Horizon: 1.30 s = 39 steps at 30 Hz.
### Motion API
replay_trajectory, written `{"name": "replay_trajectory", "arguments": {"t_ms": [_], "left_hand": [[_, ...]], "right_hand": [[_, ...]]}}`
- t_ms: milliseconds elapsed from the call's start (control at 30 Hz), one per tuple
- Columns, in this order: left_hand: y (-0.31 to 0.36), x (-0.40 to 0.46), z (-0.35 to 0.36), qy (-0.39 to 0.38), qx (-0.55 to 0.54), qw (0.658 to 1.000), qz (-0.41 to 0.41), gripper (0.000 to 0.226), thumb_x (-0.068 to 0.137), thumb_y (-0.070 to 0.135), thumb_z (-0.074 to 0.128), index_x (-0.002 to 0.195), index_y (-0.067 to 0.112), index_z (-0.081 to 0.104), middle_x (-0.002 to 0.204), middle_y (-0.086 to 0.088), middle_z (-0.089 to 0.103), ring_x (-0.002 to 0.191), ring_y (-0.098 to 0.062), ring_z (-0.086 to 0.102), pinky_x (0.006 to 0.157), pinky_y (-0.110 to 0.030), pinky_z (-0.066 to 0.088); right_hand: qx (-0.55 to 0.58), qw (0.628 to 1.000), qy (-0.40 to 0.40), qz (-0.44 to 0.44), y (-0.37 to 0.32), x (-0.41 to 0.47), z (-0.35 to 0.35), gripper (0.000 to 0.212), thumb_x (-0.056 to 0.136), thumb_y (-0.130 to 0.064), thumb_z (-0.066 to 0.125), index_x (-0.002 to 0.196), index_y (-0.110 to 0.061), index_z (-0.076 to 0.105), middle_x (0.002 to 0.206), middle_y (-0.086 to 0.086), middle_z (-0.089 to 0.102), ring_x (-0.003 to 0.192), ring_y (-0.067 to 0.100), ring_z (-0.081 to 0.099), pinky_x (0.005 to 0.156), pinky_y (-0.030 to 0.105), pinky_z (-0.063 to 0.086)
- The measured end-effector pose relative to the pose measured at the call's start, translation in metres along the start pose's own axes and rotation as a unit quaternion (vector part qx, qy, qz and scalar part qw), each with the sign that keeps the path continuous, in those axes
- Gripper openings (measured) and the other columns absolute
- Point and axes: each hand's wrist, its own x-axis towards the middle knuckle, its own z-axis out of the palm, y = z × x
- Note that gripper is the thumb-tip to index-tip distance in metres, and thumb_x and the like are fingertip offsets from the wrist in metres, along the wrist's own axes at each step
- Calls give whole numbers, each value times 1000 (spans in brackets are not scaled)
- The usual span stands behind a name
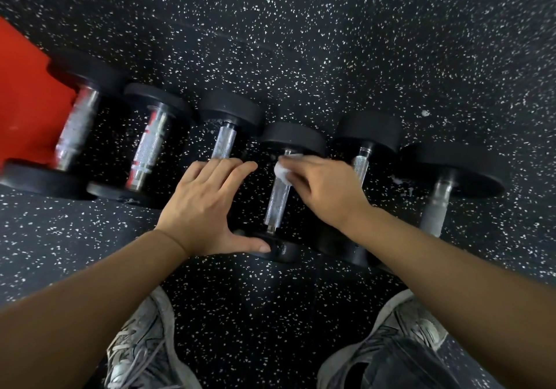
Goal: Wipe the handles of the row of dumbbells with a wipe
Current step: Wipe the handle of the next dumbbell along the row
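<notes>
Several black dumbbells with knurled metal handles lie side by side on the speckled floor. My right hand (323, 190) pinches a crumpled white wipe (284, 169) against the upper end of the fourth dumbbell's handle (278, 205). My left hand (204, 205) lies flat and spread over the near end of the third dumbbell (224, 140), its thumb touching the near head of the fourth dumbbell (282, 248). The lower part of the third handle is hidden under my left hand.
A red block (27, 100) sits at the left behind the largest dumbbell (75, 130). Two more dumbbells (361, 160) (436, 205) lie to the right. My grey shoes (141, 346) stand close below on the black speckled rubber floor (331, 42).
</notes>
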Motion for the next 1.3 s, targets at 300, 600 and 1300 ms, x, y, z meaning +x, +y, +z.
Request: {"name": "replay_trajectory", "arguments": {"t_ms": [300,600,1300], "left_hand": [[-1,0,1,1,1,1000,1,131,56,105,52,148,12,46,135,-8,58,123,-31,58,109,-49,39],[-1,0,1,6,-3,1000,2,131,56,105,52,148,11,47,135,-8,59,123,-30,58,109,-47,39],[-1,0,1,4,-3,1000,2,132,56,105,52,148,11,47,134,-8,59,123,-30,59,109,-49,40]], "right_hand": [[45,974,-203,-93,-9,-14,-6,36,103,-40,53,139,-38,59,131,-11,69,117,12,66,98,39,52],[-28,992,-111,-53,-8,-10,4,42,107,-41,41,145,-29,54,125,-5,70,110,21,68,85,38,55],[18,954,-286,-90,-15,-21,-3,40,104,-43,49,143,-41,52,135,-8,67,123,17,62,103,41,49]]}}
